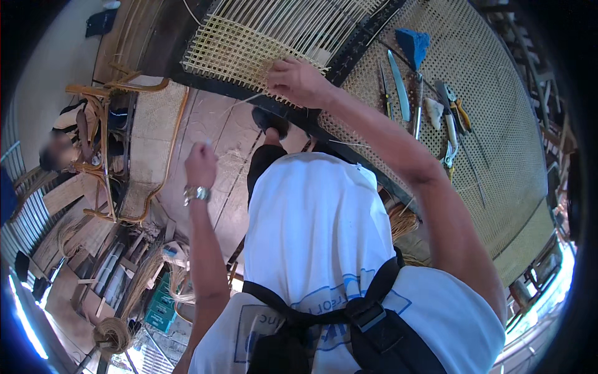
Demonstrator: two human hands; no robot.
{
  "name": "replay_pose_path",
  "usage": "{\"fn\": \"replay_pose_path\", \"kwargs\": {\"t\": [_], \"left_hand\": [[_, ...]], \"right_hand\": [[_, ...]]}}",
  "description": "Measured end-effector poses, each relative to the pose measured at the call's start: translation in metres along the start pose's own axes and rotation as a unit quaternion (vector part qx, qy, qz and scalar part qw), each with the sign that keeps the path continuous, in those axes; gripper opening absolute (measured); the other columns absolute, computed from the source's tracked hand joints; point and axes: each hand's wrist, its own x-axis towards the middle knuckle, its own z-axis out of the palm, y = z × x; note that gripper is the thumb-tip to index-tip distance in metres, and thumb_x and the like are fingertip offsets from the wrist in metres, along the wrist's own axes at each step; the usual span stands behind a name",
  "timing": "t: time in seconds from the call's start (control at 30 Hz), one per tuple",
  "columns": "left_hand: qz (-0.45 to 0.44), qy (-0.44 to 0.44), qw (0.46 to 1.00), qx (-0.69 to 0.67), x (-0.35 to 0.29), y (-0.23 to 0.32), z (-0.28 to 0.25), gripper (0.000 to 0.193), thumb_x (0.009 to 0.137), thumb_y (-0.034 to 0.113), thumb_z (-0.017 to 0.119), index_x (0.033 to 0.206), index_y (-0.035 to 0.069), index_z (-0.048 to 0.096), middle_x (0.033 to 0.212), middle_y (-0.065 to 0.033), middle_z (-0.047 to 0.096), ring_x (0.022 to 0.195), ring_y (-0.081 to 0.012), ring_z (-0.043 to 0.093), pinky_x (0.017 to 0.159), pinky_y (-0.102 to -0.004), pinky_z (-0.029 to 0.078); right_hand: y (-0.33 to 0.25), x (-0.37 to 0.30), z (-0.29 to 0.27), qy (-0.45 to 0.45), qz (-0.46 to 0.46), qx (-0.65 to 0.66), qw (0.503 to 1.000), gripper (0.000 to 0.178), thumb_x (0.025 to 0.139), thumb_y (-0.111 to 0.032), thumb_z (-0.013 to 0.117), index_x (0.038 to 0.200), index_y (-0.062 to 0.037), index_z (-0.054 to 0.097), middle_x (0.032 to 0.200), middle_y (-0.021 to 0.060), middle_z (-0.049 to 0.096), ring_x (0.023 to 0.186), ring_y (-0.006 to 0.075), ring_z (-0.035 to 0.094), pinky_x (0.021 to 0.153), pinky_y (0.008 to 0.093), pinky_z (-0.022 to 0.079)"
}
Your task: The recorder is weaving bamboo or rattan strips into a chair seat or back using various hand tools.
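A cane panel in a dark frame lies before me, with a tight open weave (227, 53) at its near left and bare parallel strands (299, 23) beyond. My right hand (298, 81) rests on the weave by the frame's near edge, its fingers curled down; whatever they pinch is hidden. A loose pale cane strand (250, 98) trails leftward from beside that hand, over the edge. Off to the left, above the floor, my left hand (200, 163) is closed, a metal watch (197, 194) at its wrist. I cannot make out what it holds.
On finished cane webbing (367, 75) at the right lie a blue block (413, 47), a blue-bladed knife (400, 86), pliers (460, 112) and other tools. At the left, a person (78, 134) is beside a cane-backed chair (149, 137). Cane bundles (112, 333) and a green crate (163, 302) stand at lower left.
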Motion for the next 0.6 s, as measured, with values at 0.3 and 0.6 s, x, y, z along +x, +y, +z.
{"fn": "replay_pose_path", "kwargs": {"t": [0.3,0.6], "left_hand": [[0.124,-0.08,0.986,-0.076,0.059,0.13,0.102,0.027,0.093,0.027,0.057,0.097,0.002,0.067,0.08,-0.0188,0.071,0.078,-0.0371,0.07,0.07,-0.0475,0.054],[-0.001,-0.211,0.964,-0.162,0.061,0.183,0.08,0.021,0.092,0.017,0.059,0.093,0.0,0.07,0.07,-0.0106,0.072,0.055,-0.0177,0.069,0.053,-0.0334,0.057]], "right_hand": [[0.036,-0.004,-0.034,0.009,0.249,0.236,0.939,0.023,0.09,-0.024,0.074,0.105,-0.0061,0.074,0.085,0.004,0.072,0.077,0.0106,0.065,0.07,0.0278,0.053],[0.029,-0.014,-0.018,0.014,0.236,-0.02,0.971,0.017,0.079,-0.021,0.068,0.087,-0.0057,0.07,0.085,0.0129,0.068,0.081,0.0324,0.068,0.072,0.041,0.055]]}}
